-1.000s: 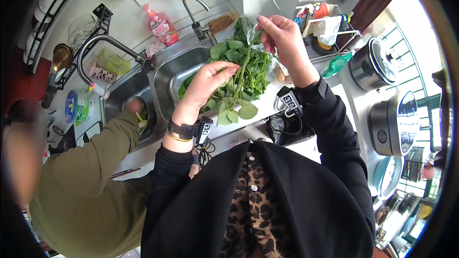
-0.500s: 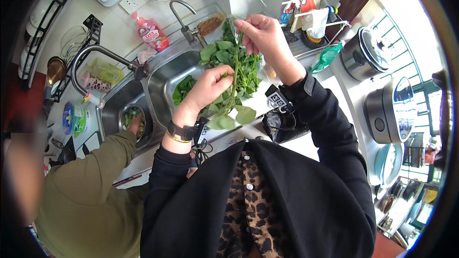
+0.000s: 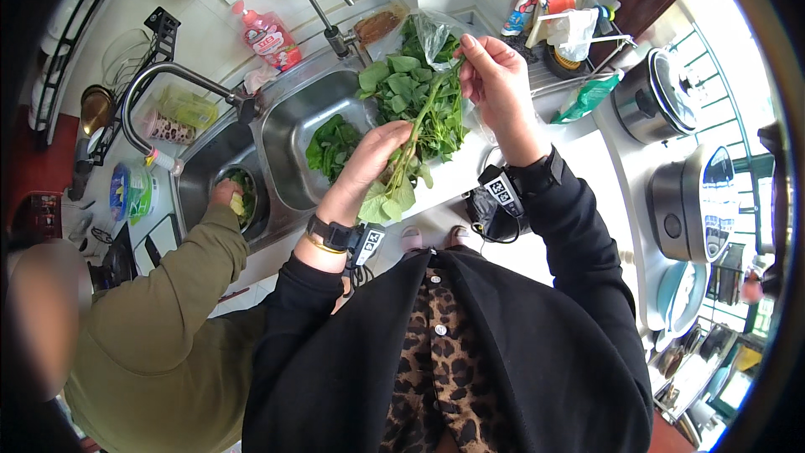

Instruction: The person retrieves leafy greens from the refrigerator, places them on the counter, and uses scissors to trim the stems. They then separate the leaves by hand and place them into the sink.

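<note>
A long green stem of leafy greens (image 3: pixel 432 101) slants between my hands, its leaves hanging at the lower end. My right hand (image 3: pixel 500 84) pinches the upper end, fingers closed. Lower down, my left hand (image 3: pixel 377 151) has its fingers closed on the same stem. Behind it lies a heap of leafy greens (image 3: pixel 401 88) on the counter at the sink's right edge, partly in a clear plastic bag (image 3: pixel 440 33). Loose picked leaves (image 3: pixel 329 141) rest in the right basin of the steel sink (image 3: pixel 285 138).
At left, a co-worker's hand (image 3: pixel 225 192) is in a bowl of greens in the left basin. Two faucets (image 3: pixel 334 33) rise behind the sink, near a pink soap bottle (image 3: pixel 270 38). A rice cooker (image 3: pixel 692 201) and a steel pot (image 3: pixel 654 96) stand on the right counter.
My right hand has moved right and slightly down with the stem's upper end, so the stem slants more. My left hand stays near the lower part. The co-worker's hand has shifted in the bowl.
</note>
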{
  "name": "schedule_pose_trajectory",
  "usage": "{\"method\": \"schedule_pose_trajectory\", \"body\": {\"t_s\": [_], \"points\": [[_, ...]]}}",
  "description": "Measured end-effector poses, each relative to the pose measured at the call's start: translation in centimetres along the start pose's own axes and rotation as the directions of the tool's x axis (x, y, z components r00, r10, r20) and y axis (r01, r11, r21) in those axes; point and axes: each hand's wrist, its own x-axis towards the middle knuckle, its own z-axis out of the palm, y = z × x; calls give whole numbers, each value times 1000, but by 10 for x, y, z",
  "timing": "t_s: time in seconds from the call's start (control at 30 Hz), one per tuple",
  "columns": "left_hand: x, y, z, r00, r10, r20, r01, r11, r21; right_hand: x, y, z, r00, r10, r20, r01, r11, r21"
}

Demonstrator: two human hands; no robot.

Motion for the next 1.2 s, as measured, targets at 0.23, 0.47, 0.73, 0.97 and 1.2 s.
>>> {"method": "schedule_pose_trajectory", "body": {"t_s": [0.23,0.47,0.73,0.97,1.2], "points": [[-11,-9,2,994,-61,96,105,816,-569,-3,21,-4,995,-89,-41,81,983,-167],[-28,-10,5,986,-164,19,156,889,-429,-25,37,5,986,-157,-53,131,934,-334],[-26,-53,-26,987,-128,-92,78,902,-425,-70,43,36,966,-240,93,246,754,-609],[-26,-52,-66,924,-200,-325,-87,718,-691,-92,58,53,868,-444,220,466,582,-666],[-23,-50,-164,918,-252,-306,147,934,-327,-131,30,-25,918,-358,-169,177,752,-635]]}}
